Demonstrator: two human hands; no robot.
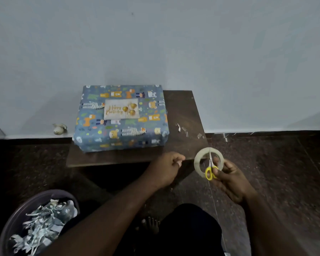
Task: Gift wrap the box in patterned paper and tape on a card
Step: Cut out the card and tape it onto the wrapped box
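Here the wrapped box [121,117] sits beyond both hands: right fingers [222,169] grip tape roll [199,161] and scissors [211,169], left fingers [180,158] pinch tape.

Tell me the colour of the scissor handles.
Yellow: the small scissors' handles show best in the head view, held in the right hand with the clear tape roll.

Dim, cool, even light; the pale wall [174,43] reads grey-blue, while the floor [275,172] and lower frame sink into near-black shadow. Detail is soft throughout, and wide-angle bending curves the edges.
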